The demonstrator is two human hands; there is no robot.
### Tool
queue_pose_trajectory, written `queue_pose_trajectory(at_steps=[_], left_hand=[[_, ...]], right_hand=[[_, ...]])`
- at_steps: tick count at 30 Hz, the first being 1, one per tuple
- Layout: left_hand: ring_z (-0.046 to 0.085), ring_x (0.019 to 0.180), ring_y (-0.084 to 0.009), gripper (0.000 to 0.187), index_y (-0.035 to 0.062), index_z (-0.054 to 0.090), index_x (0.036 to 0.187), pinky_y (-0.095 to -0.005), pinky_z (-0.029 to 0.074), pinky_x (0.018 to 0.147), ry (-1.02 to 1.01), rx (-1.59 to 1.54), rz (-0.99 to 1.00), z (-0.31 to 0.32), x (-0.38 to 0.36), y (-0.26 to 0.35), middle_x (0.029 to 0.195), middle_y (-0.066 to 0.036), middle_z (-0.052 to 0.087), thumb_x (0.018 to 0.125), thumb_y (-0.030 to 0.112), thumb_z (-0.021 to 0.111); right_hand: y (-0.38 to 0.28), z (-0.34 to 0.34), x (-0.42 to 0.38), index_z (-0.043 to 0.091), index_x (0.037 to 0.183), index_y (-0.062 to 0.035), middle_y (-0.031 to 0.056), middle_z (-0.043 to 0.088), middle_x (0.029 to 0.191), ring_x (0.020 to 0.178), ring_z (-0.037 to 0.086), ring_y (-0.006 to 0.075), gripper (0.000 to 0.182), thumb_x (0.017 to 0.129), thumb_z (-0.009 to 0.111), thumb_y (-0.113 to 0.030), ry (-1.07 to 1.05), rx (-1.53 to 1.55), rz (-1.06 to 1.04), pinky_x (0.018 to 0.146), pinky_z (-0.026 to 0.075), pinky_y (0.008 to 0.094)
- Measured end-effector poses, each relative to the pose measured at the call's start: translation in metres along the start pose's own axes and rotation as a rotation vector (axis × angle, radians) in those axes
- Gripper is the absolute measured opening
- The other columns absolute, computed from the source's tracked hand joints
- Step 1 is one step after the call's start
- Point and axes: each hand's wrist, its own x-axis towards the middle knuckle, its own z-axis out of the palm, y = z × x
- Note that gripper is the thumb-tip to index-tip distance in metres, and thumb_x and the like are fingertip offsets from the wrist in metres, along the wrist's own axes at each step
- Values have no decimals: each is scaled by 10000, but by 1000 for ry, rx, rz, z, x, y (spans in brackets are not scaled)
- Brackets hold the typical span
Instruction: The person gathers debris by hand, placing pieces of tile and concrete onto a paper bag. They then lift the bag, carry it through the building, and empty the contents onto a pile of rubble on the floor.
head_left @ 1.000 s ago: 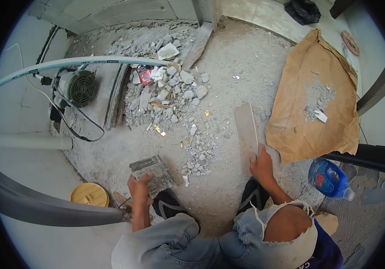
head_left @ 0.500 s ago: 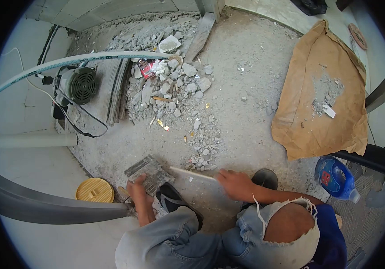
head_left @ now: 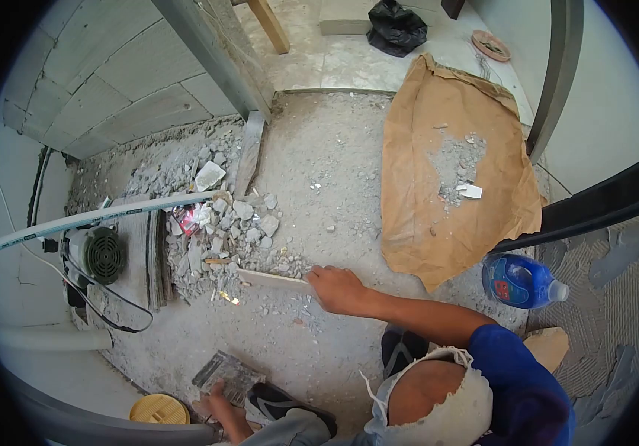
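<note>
My right hand (head_left: 340, 290) is closed round one end of a thin, pale flat strip (head_left: 271, 279). The strip reaches left over the floor, its long edge against small grey rubble (head_left: 290, 264) beside the main heap. Low in the view, my left hand (head_left: 217, 405) grips the near edge of a flat, grey, dust-covered rectangular piece (head_left: 229, 377). This piece lies close to the floor, right by my sandalled foot (head_left: 290, 409). Broken chunks of a larger rubble heap (head_left: 241, 223) lie beyond the strip.
Brown paper (head_left: 409, 186) with debris on it spreads to the right, a blue bottle (head_left: 517, 282) lying near it. At left are a motor (head_left: 100, 253), a hose (head_left: 111, 213) and stacked boards (head_left: 145, 253). A yellow round lid (head_left: 159, 409) sits bottom left.
My right hand has moved forward and left with the strip, from near my feet to the small rubble by the heap. My left hand stays on the grey piece. The view has shifted right.
</note>
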Motion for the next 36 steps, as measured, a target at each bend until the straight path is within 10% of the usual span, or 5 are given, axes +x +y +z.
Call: queue_pose_trajectory(at_steps=[6,12,20,33,36], left_hand=[[670,901,-280,498,-25,539,1247,-395,563,786,-264,77,105,39,-17,0,1089,-152,654,756,-23,624],[658,928,-249,487,-24,547,1250,-362,539,831,-304,144,151,55,-6,-13,1095,-140,664,768,-51,608],[650,925,-233,454,-54,547,1225,-343,516,857,-278,298,175,55,0,-11,1078,-141,664,783,-2,638],[636,957,-217,458,-39,556,1237,-331,500,875,-218,344,131,54,2,-11,1101,-133,660,806,53,680],[633,972,-217,448,-37,574,1223,-338,495,887,-221,352,132,56,3,-11,1110,-132,662,804,70,691]], right_hand=[[101,-98,67,540,1238,-3,196,471,1227,1122,472,390,598,846,743,-406,847,-88,407,941,423,519],[208,-211,132,451,1346,20,170,435,1359,1289,447,353,804,820,760,-502,878,66,1219,1001,451,532],[274,-232,166,714,1055,-1,226,646,1174,1067,658,433,248,900,556,-114,753,-303,913,892,545,481],[176,-210,254,647,1126,19,239,602,1183,1066,646,384,370,913,667,-283,1003,-259,185,906,528,442],[108,-142,152,639,1116,16,189,654,985,910,637,347,339,904,695,-243,639,127,29,805,505,439]])
